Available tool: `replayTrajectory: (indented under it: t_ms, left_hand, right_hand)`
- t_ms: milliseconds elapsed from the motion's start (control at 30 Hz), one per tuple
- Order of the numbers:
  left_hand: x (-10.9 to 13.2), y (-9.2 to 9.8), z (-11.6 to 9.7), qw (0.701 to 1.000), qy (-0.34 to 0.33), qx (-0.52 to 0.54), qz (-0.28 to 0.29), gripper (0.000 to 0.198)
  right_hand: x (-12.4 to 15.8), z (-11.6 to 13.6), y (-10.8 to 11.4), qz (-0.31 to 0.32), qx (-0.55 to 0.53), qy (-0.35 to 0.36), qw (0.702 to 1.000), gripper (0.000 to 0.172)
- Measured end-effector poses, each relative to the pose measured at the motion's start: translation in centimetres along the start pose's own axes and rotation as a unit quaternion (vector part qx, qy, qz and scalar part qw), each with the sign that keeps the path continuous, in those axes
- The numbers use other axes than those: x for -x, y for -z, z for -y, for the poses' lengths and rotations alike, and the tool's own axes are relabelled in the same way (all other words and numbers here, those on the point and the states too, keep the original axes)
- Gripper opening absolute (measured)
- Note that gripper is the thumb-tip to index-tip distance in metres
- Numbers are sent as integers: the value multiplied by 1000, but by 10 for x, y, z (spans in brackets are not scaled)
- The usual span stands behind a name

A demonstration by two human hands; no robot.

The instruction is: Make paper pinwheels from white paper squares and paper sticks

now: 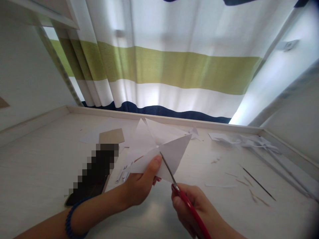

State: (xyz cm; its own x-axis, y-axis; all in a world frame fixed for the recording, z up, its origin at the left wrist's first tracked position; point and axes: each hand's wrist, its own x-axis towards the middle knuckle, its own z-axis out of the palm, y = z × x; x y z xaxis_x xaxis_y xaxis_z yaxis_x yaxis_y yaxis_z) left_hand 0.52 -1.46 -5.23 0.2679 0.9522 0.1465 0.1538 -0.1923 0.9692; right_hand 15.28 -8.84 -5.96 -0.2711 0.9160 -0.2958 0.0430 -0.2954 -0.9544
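Observation:
My left hand [142,184] pinches a folded white paper [159,146] with several pointed flaps, thumb on top, holding it just above the pale tabletop [37,166]. A blue coiled band circles that wrist. My right hand [194,209] grips red-handled scissors [179,192]. Their metal blades reach up into the lower edge of the folded paper, right beside my left thumb.
A dark, pixelated flat object [94,176] lies left of my left hand, with a brown card [111,136] and white sheets behind it. Paper strips and scraps [244,141] lie at the right, plus a thin dark stick [259,184]. A striped curtain [161,66] hangs behind.

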Motion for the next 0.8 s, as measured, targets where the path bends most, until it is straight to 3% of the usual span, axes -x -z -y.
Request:
replayTrajectory:
  t_ms: [667, 800]
  left_hand:
    - [1, -1, -1, 999, 40, 8, -21, 47]
    - [1, -2, -2, 997, 52, 53, -22, 45]
  right_hand:
    - [-2, 5, -1, 7, 35, 11, 999, 28]
    - [-2, 5, -1, 4, 48, 4, 999, 25]
